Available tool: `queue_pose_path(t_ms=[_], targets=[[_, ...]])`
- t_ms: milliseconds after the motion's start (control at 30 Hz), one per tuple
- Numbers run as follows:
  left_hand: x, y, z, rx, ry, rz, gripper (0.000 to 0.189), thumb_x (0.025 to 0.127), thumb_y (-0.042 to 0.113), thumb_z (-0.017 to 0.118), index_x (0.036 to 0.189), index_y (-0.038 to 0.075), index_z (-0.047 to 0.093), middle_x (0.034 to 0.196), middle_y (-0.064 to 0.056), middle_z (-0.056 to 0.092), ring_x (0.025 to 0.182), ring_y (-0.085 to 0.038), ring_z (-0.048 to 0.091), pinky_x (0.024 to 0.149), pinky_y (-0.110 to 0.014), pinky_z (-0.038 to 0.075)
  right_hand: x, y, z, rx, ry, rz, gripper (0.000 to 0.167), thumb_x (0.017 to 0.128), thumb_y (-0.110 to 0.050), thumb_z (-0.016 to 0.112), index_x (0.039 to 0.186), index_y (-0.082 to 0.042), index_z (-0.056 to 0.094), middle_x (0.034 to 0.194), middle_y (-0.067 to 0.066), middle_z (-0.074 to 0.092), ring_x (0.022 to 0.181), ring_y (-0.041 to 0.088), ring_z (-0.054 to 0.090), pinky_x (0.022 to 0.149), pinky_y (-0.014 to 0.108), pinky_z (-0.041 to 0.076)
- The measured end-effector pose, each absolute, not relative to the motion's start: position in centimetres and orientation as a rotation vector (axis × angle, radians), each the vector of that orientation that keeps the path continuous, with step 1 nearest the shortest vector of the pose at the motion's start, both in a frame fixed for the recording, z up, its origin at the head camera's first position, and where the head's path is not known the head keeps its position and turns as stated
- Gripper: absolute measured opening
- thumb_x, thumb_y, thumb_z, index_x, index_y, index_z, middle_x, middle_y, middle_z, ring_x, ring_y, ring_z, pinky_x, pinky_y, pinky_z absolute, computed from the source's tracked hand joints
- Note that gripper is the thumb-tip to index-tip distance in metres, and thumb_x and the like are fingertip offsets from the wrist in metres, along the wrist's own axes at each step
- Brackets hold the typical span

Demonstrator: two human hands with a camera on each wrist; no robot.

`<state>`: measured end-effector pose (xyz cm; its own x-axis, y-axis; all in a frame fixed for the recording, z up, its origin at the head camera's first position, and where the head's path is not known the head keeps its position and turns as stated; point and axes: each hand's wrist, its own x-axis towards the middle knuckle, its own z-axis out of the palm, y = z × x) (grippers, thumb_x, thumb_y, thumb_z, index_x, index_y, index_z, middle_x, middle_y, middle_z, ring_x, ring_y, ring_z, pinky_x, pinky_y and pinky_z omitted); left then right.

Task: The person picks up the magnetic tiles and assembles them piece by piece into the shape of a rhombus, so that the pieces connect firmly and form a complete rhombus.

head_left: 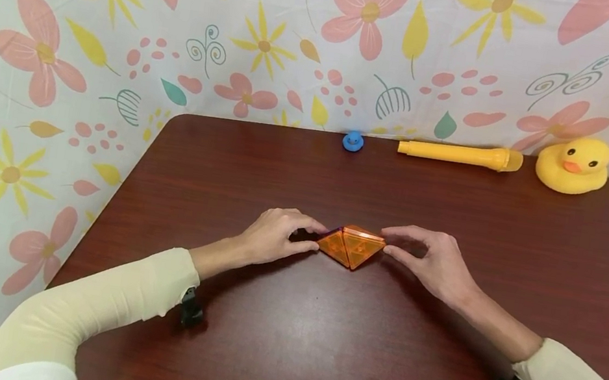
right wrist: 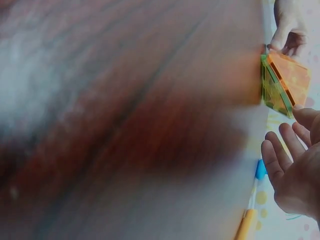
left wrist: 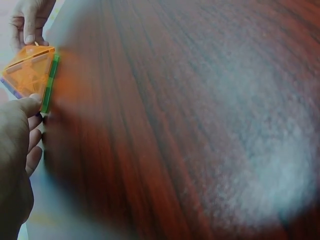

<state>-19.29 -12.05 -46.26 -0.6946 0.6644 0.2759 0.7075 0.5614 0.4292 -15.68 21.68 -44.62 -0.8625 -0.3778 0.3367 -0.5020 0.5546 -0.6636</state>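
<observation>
A small shape of see-through orange triangular magnetic tiles (head_left: pixel 353 248) is in the middle of the table between both hands. Along one side, a green tile (right wrist: pixel 274 89) shows in the right wrist view, and a purple edge (left wrist: pixel 12 89) appears in the left wrist view. My left hand (head_left: pixel 274 237) pinches the left corner between thumb and fingers. At the opposite corner, my right hand (head_left: pixel 437 266) pinches with thumb and forefinger, its other fingers spread loosely in the right wrist view. Whether the shape touches the tabletop is hard to tell.
Along the back edge of the brown table (head_left: pixel 261 164) are a small blue duck (head_left: pixel 353 141), a yellow toy microphone (head_left: pixel 457 153) and a big yellow duck (head_left: pixel 572 168). Behind them hangs a flower-patterned cloth (head_left: pixel 273 1). Dark wrist devices (head_left: pixel 192 310) sit under both sleeves.
</observation>
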Motion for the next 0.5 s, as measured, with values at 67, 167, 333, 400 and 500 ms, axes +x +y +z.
queue_pose_path(t_ms=[67,167,333,400,500], targets=[[-19.3,-12.3,-46.1,-1.186,-2.703,-0.806,0.032,0.096,0.031,0.083,0.127,0.022,0.079,0.112,0.008,0.078,0.099,-0.007,0.068,0.075,-0.027,0.052,-15.8,22.0,-44.4,0.745,-2.630,1.193,0.037,0.087,-0.003,0.088,0.123,-0.010,0.080,0.116,0.001,0.079,0.098,0.019,0.073,0.078,0.022,0.059],[-19.6,-12.9,-45.7,-1.189,-2.694,-0.816,0.033,0.096,0.029,0.083,0.127,0.020,0.079,0.114,0.008,0.078,0.099,-0.008,0.069,0.077,-0.027,0.054,-15.9,22.5,-44.1,0.757,-2.638,1.155,0.041,0.087,-0.003,0.088,0.126,-0.010,0.078,0.119,0.003,0.078,0.101,0.021,0.074,0.082,0.027,0.060],[-20.1,-14.3,-44.8,-1.159,-2.703,-0.830,0.037,0.096,0.026,0.083,0.130,0.015,0.076,0.120,0.005,0.077,0.103,-0.013,0.071,0.085,-0.033,0.058,-16.0,23.7,-43.4,0.752,-2.697,1.066,0.050,0.089,-0.009,0.088,0.136,-0.014,0.073,0.130,0.003,0.074,0.119,0.026,0.069,0.095,0.051,0.056],[-20.4,-14.9,-44.4,-1.124,-2.732,-0.811,0.039,0.098,0.028,0.081,0.134,0.015,0.074,0.125,0.005,0.076,0.111,-0.015,0.071,0.092,-0.037,0.057,-16.0,24.2,-43.1,0.723,-2.727,1.059,0.052,0.092,-0.014,0.087,0.141,-0.016,0.070,0.136,0.005,0.071,0.125,0.030,0.066,0.099,0.057,0.053],[-20.8,-16.0,-43.8,-1.061,-2.794,-0.750,0.046,0.101,0.033,0.077,0.142,0.014,0.069,0.137,0.002,0.071,0.127,-0.019,0.065,0.105,-0.045,0.052,-16.1,25.1,-42.6,0.690,-2.785,1.028,0.057,0.096,-0.022,0.083,0.149,-0.018,0.063,0.149,0.010,0.063,0.136,0.036,0.059,0.105,0.063,0.047]])
